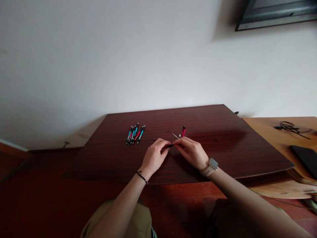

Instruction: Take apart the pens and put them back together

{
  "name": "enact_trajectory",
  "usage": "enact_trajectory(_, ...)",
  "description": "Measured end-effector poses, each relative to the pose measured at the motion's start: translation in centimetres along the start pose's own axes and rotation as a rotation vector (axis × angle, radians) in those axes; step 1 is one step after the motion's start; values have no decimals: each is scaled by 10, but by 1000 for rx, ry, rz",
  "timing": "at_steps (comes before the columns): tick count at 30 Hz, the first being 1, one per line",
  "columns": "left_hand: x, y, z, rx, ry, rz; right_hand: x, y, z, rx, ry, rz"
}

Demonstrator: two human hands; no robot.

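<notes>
My left hand (156,154) is closed round a small black pen part (169,146) above the dark wooden table (109,162). The fingertips of my right hand (192,152) are pinched at the other end of that part; what else they hold is too small to tell. Just beyond my right hand lie a pink pen barrel (183,131), a thin refill (175,136) and a small white tip (180,135). A tiny dark piece (154,139) rests beyond my left hand. Several pens (135,134), black with blue or red, lie grouped to the left.
A lighter wooden desk (257,127) adjoins on the right, bearing a coiled black cable (288,127) and a flat black device (305,158). The white wall (148,59) rises behind the table, with a screen (279,15) mounted at upper right.
</notes>
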State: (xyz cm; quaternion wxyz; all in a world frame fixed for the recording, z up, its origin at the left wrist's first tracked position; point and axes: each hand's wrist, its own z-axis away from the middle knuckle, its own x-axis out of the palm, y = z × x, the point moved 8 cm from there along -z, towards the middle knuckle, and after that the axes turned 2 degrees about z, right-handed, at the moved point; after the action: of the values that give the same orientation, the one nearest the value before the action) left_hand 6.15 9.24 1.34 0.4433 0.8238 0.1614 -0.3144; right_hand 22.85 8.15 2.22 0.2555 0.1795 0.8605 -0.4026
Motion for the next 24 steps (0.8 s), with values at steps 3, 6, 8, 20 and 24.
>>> enact_trajectory(3, 4, 2, 0, -4, -7, 48, 1, -1, 0, 16, -3, -36)
enact_trajectory(6, 8, 4, 0, -19, -19, 111, 0, -1, 0, 38, 1, -87)
enact_trajectory(8, 8, 5, 0, -29, -20, 145, 0, -3, -1, 42, -2, -100)
enact_trajectory(20, 5, 8, 0, -19, -4, 191, -3, -15, -1, -10, -5, -110)
enact_trajectory(24, -10, 0, -3, -7, 60, 75, -2, -6, 2, 56, 45, -148)
